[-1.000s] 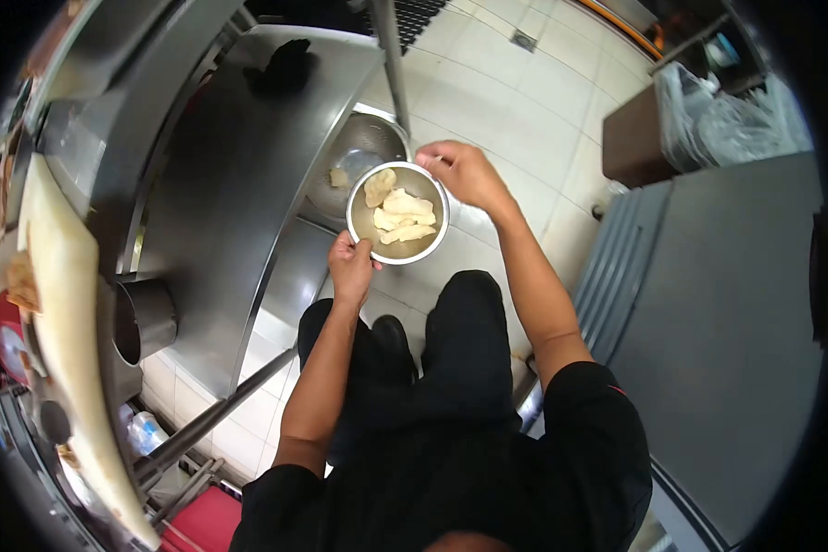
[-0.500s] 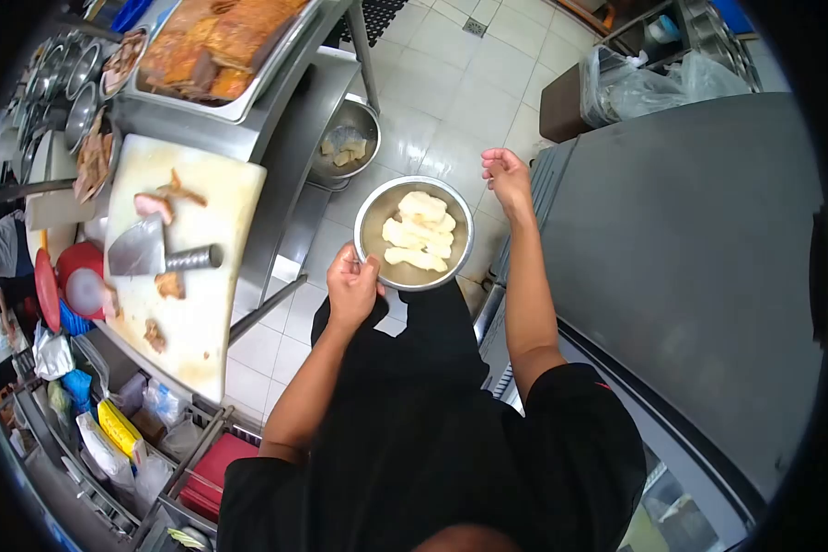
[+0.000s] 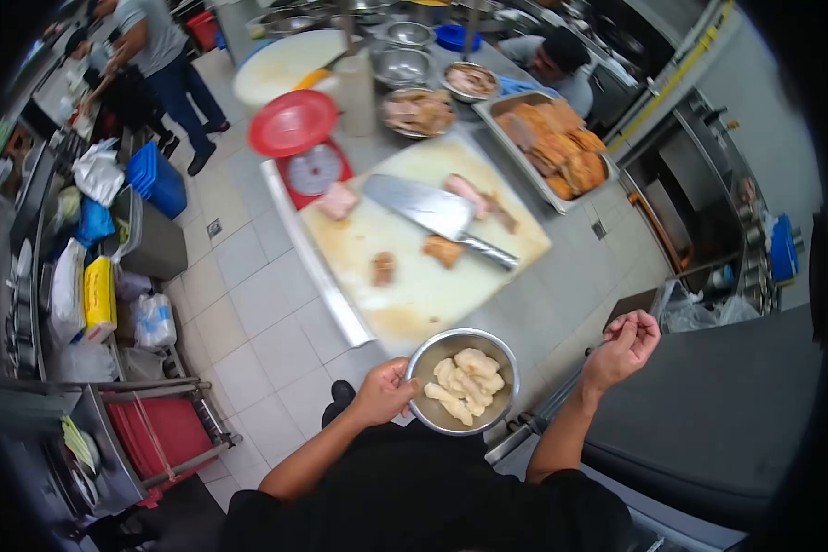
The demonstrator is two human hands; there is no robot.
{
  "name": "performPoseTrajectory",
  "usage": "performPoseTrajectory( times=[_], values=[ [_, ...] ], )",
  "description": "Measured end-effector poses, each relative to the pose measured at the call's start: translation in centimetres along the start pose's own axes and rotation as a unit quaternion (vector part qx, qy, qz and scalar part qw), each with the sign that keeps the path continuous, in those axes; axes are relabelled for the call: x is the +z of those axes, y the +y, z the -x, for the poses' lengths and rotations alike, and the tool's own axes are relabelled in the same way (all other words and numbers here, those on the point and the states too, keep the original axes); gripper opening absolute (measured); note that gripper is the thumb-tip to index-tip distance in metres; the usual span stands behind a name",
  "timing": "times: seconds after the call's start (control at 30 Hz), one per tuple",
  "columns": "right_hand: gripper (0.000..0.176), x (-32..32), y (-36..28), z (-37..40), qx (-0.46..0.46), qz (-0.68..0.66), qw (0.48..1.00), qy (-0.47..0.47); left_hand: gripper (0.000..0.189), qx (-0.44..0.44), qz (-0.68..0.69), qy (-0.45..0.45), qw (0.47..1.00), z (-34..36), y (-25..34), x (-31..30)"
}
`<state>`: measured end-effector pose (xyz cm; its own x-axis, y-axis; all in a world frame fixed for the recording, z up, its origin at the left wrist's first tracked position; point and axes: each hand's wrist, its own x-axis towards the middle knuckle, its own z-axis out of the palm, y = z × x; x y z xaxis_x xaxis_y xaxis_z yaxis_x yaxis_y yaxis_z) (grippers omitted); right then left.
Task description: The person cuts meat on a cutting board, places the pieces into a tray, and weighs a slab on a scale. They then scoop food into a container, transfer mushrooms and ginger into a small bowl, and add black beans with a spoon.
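Observation:
My left hand [image 3: 385, 393] grips the left rim of a round metal bowl [image 3: 440, 346], thumb over the edge. Several pale, lumpy pieces [image 3: 469, 379] lie in the bowl, their kind unclear. Off to the right, my right hand [image 3: 627, 344] is raised beside the grey counter, its fingers curled in with nothing showing in them. Just beyond the bowl is a white cutting board [image 3: 405, 313]. On it rest a cleaver [image 3: 423, 208] and a few small chunks of cooked meat [image 3: 443, 250].
A red dial scale [image 3: 316, 171] stands at the board's far left corner. A tray of roasted meat [image 3: 554, 152] and metal bowls [image 3: 403, 67] sit behind. One person [image 3: 557, 69] is beyond the table; others [image 3: 161, 55] stand far left. A grey counter [image 3: 699, 396] borders my right.
My view has swung up and left, bringing the whole table and other people into sight. The bowl, still in my left hand, is now beside the cutting board. My right hand stays raised and curled.

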<state>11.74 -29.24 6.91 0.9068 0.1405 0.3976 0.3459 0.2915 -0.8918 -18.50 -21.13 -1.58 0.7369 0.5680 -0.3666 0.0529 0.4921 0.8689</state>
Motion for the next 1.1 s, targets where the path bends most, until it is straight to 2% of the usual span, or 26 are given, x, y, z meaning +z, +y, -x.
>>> performPoseTrajectory(
  times=[0.03, 0.1, 0.13, 0.2, 0.27, 0.33, 0.37, 0.43, 0.53, 0.67, 0.7, 0.83, 0.87, 0.93, 0.97, 1.1],
  values=[
    [0.013, 2.9, -1.3, 2.4, -0.014, -0.030, 0.999, -0.030, 0.011, 0.007, 0.007, 0.007, 1.000, 2.1, 0.6, -2.9],
    [0.014, 8.8, -3.7, 7.0, -0.043, -0.060, 0.995, -0.069, 0.011, 0.025, 0.002, 0.094, 0.995, 5.7, 1.9, -8.2],
    [0.012, 11.4, -4.5, 9.2, -0.063, -0.077, 0.991, -0.093, 0.011, 0.034, 0.008, 0.103, 0.994, 7.1, 2.4, -10.7],
    [0.013, 16.0, -5.4, 13.0, -0.068, -0.114, 0.979, -0.157, 0.010, 0.074, 0.029, 0.204, 0.976, 9.9, 3.4, -15.8],
    [0.012, 19.5, -6.3, 16.1, -0.018, -0.138, 0.958, -0.252, 0.006, 0.066, 0.016, 0.242, 0.968, 11.8, 4.9, -21.1],
    [0.011, 22.4, -4.9, 19.2, 0.055, -0.062, 0.963, -0.257, 0.005, 0.108, 0.000, 0.340, 0.934, 12.3, 6.4, -26.1],
    [0.013, 24.7, -5.3, 20.7, 0.033, -0.058, 0.955, -0.289, 0.005, 0.108, -0.003, 0.343, 0.933, 12.2, 6.9, -28.9],
    [0.015, 28.0, -4.3, 23.4, 0.107, -0.082, 0.920, -0.367, 0.005, 0.145, 0.006, 0.398, 0.906, 11.2, 7.8, -34.5],
    [0.017, 34.0, -2.6, 27.5, 0.191, -0.090, 0.871, -0.443, 0.004, 0.177, 0.035, 0.442, 0.879, 8.6, 10.6, -42.3],
    [0.014, 43.0, 1.5, 31.0, 0.203, -0.060, 0.823, -0.528, 0.006, 0.171, 0.049, 0.464, 0.868, 3.9, 15.1, -52.6],
    [0.013, 45.9, 1.9, 31.5, 0.241, -0.070, 0.810, -0.531, 0.006, 0.170, 0.053, 0.465, 0.867, 2.7, 16.0, -55.8],
    [0.019, 56.3, 4.7, 32.0, 0.281, -0.071, 0.774, -0.563, 0.008, 0.142, 0.007, 0.477, 0.868, -2.9, 22.2, -65.0],
    [0.020, 58.5, 5.6, 31.7, 0.294, -0.071, 0.766, -0.567, 0.008, 0.157, 0.005, 0.477, 0.865, -5.2, 24.7, -67.5],
    [0.018, 62.2, 6.2, 30.6, 0.263, -0.051, 0.771, -0.578, 0.010, 0.173, 0.003, 0.470, 0.865, -9.5, 28.9, -72.0],
    [0.016, 63.9, 6.1, 29.7, 0.218, -0.013, 0.782, -0.584, 0.009, 0.160, -0.007, 0.470, 0.868, -11.7, 30.9, -73.8],
    [0.016, 68.5, 6.5, 27.0, 0.162, 0.058, 0.799, -0.576, 0.009, 0.187, 0.027, 0.430, 0.883, -21.3, 39.5, -80.1]
  ],
)
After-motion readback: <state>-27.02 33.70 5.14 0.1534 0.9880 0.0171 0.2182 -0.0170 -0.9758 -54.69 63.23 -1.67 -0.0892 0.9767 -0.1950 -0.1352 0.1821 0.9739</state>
